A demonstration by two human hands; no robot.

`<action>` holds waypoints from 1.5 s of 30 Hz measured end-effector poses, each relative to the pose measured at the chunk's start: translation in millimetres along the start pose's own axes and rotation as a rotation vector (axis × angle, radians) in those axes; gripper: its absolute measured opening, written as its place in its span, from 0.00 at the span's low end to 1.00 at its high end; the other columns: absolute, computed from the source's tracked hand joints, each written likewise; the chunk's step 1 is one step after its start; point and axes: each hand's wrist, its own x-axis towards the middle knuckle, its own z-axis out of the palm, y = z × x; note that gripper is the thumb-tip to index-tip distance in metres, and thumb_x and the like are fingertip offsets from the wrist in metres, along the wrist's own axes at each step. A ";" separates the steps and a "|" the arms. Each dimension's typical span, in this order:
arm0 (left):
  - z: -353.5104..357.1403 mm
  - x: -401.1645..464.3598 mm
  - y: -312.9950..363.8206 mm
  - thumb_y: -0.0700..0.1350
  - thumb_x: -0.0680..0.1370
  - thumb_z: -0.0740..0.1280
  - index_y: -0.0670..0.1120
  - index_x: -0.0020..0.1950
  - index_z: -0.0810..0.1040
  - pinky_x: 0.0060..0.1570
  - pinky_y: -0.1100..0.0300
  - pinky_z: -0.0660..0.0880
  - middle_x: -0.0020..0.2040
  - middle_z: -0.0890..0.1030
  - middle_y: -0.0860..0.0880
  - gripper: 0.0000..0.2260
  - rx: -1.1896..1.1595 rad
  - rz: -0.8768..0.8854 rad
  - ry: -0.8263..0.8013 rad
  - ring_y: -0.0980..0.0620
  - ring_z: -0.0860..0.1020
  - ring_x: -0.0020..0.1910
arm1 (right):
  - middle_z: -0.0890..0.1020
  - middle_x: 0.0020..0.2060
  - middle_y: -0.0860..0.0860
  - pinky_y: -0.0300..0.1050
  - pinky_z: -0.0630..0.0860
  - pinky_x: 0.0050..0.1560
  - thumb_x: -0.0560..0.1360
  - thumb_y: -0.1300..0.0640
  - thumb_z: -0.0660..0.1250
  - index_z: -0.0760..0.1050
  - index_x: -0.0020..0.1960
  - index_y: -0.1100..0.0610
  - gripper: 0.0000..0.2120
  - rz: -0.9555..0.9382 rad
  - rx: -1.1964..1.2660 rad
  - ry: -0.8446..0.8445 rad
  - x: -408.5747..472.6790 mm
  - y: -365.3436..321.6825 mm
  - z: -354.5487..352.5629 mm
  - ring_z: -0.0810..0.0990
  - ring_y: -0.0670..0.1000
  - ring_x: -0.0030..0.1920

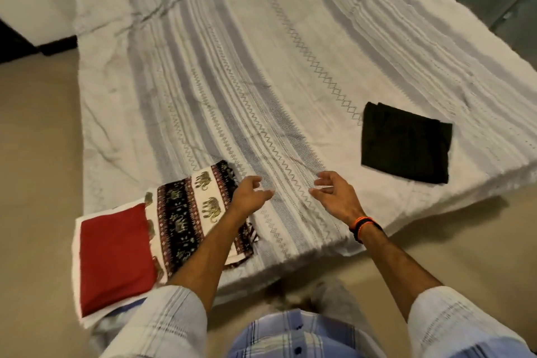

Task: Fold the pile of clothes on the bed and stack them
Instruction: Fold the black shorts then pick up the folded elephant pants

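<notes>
Your plaid shirt point(293, 334) fills the bottom edge, cut off by the frame.
Your left hand point(250, 195) and right hand point(334, 195) hover over the striped bedsheet point(232, 73), fingers loosely curled, holding nothing. Lower left: the red folded cloth point(116, 253) overlaps the elephant-print cloth point(191, 212), partly hidden by your forearm. Centre right: the black folded garment point(405, 142).

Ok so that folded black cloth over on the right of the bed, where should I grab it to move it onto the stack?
Take the black cloth by its near edge, coming from the bed's front with the right hand, which is nearer. It lies flat and square, so probably slide fingers under and thumb on top to keep the fold.
</notes>
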 end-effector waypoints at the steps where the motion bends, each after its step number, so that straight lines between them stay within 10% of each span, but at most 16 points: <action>1: -12.4 -9.0 -12.8 0.47 0.76 0.73 0.43 0.72 0.70 0.64 0.52 0.73 0.68 0.73 0.44 0.26 -0.016 -0.010 0.028 0.48 0.73 0.64 | 0.79 0.58 0.51 0.38 0.76 0.48 0.75 0.55 0.73 0.71 0.66 0.56 0.22 -0.003 -0.010 -0.023 -8.2 -3.5 15.5 0.80 0.49 0.50; 15: -126.5 -90.3 -150.4 0.42 0.75 0.73 0.42 0.70 0.69 0.64 0.48 0.74 0.67 0.74 0.44 0.25 -0.141 -0.191 0.239 0.46 0.74 0.64 | 0.80 0.56 0.51 0.30 0.70 0.39 0.76 0.56 0.72 0.72 0.66 0.57 0.21 -0.054 -0.120 -0.188 -72.3 -21.7 163.8 0.79 0.50 0.51; 27: -199.9 0.0 -192.0 0.45 0.76 0.73 0.42 0.72 0.69 0.61 0.56 0.74 0.67 0.75 0.45 0.26 0.044 -0.176 0.057 0.49 0.75 0.63 | 0.81 0.54 0.51 0.34 0.71 0.43 0.75 0.55 0.73 0.72 0.65 0.58 0.21 0.224 -0.111 -0.078 -44.7 -22.1 265.3 0.79 0.50 0.51; 34: -217.1 82.8 -160.0 0.46 0.77 0.72 0.44 0.73 0.68 0.54 0.57 0.78 0.68 0.74 0.46 0.26 0.331 -0.066 -0.084 0.51 0.78 0.54 | 0.78 0.51 0.48 0.45 0.72 0.52 0.76 0.52 0.71 0.70 0.65 0.56 0.21 0.548 0.138 0.157 -45.6 9.4 315.4 0.77 0.51 0.51; 39: -210.9 137.9 -146.9 0.49 0.75 0.74 0.43 0.67 0.74 0.59 0.56 0.70 0.64 0.77 0.45 0.23 0.619 0.060 -0.110 0.45 0.75 0.64 | 0.80 0.40 0.48 0.62 0.75 0.61 0.64 0.28 0.68 0.73 0.46 0.51 0.27 0.754 0.212 0.284 -50.9 54.5 368.0 0.81 0.56 0.49; 45: -200.0 194.7 -156.3 0.61 0.64 0.78 0.45 0.66 0.72 0.62 0.45 0.74 0.61 0.77 0.44 0.37 0.785 0.069 -0.191 0.43 0.75 0.61 | 0.84 0.54 0.46 0.52 0.73 0.66 0.65 0.48 0.81 0.79 0.59 0.50 0.25 0.820 0.726 0.429 -43.4 52.6 414.6 0.82 0.50 0.56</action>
